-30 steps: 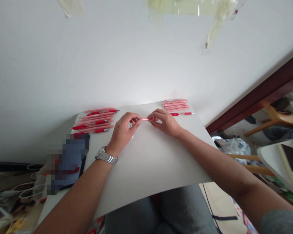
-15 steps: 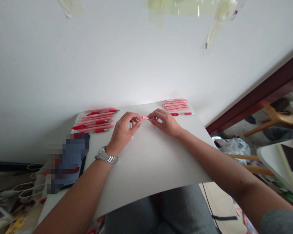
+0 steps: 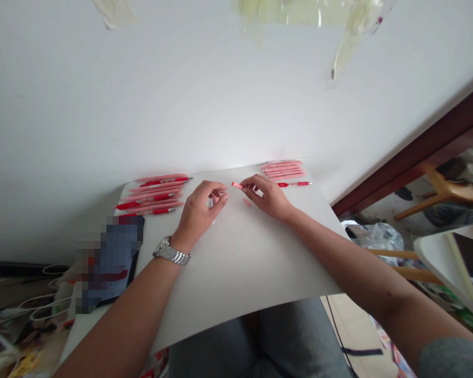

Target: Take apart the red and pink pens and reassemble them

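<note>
My right hand [image 3: 268,197] pinches a pink pen barrel [image 3: 237,185] whose end sticks out toward the left. My left hand [image 3: 200,209], with a metal watch on the wrist, has its fingers curled in a pinch a short gap away from the barrel; what it holds is too small to make out. A small pink piece [image 3: 246,201] lies on the white board [image 3: 244,262] under my right hand. Both hands hover over the far middle of the board.
Several red and pink pens [image 3: 153,194] lie in rows at the board's far left. A stack of pink barrels [image 3: 283,169] and one red pen [image 3: 294,184] lie at the far right. A blurred dark object [image 3: 110,257] sits at the left edge. A white wall stands close behind.
The two hands were joined on the pink barrel; they have now pulled apart, the barrel staying in my right hand and my left hand drawn slightly away.
</note>
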